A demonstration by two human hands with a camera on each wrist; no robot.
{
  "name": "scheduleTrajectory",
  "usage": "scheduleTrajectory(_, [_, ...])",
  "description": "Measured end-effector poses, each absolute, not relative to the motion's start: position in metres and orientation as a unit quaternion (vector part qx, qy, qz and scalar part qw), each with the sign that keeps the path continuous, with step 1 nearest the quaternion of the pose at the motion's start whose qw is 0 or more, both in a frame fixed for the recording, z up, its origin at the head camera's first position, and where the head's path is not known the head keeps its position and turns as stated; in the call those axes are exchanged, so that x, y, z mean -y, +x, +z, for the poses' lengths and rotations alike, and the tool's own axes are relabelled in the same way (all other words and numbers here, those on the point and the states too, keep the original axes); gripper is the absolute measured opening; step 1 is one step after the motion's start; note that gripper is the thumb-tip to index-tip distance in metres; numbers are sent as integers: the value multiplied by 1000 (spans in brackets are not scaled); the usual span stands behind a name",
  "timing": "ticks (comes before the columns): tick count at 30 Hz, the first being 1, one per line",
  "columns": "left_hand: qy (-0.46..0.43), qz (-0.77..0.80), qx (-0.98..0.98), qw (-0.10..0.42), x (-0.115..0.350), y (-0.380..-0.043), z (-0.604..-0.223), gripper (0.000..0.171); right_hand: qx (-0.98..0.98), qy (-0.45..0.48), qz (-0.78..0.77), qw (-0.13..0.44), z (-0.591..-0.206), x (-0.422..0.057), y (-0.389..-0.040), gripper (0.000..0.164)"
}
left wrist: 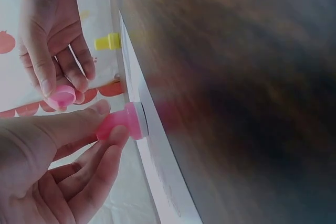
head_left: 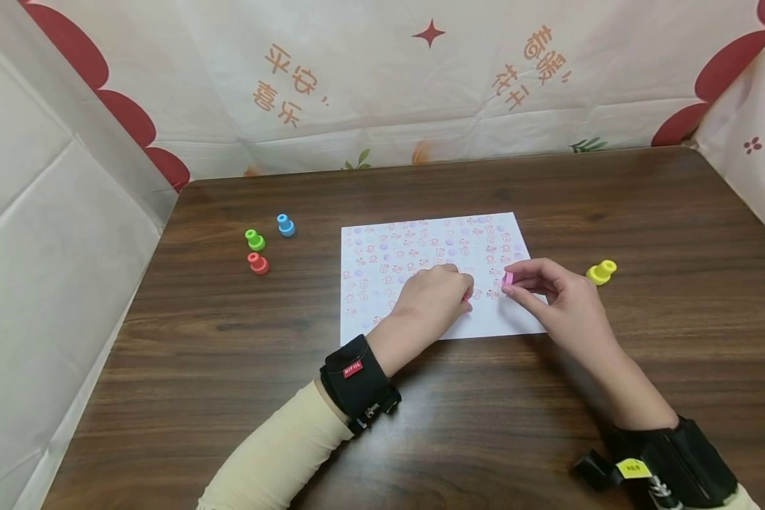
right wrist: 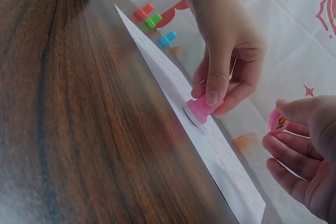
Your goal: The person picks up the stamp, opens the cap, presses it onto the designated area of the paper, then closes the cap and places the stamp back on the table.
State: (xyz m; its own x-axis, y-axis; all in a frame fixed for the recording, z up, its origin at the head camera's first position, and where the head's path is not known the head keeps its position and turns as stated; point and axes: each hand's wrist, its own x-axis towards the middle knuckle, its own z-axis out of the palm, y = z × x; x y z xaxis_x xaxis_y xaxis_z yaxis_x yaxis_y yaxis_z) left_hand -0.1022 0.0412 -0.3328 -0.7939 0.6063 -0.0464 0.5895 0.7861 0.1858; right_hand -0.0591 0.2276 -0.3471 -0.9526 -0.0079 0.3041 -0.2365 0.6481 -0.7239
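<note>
A sheet of white paper [head_left: 370, 248] covered in small red and purple stamped prints lies on the table. My left hand [head_left: 435, 294] is over its lower middle, gripping a pink toy stamp [left wrist: 137, 121] by the handle between thumb and fingers. The stamp's flat face is right at the paper in both wrist views; in the head view the hand mostly hides it. To its right, my right hand [head_left: 567, 301] pinches a round pink cap [right wrist: 278, 121] between thumb and fingertips, above the paper's right edge. A small picture shows on the cap's top.
A yellow stamp [head_left: 602, 273] lies just beyond my right hand. Left of the paper stand a blue stamp [head_left: 285, 225], a green stamp [head_left: 255, 240] and a red stamp [head_left: 258, 263]. A printed white cloth [head_left: 370, 78] hangs along the table's back edge.
</note>
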Motion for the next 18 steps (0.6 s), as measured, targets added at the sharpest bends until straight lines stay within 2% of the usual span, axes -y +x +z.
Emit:
scheduleTrajectory(8, [315, 70, -944, 67, -45, -101, -334, 20, 896, 68, 417, 135, -346, -228, -58, 28])
scheduleTrajectory(18, [314, 65, -945, 63, -47, -101, -335, 17, 898, 68, 413, 136, -345, -227, -58, 30])
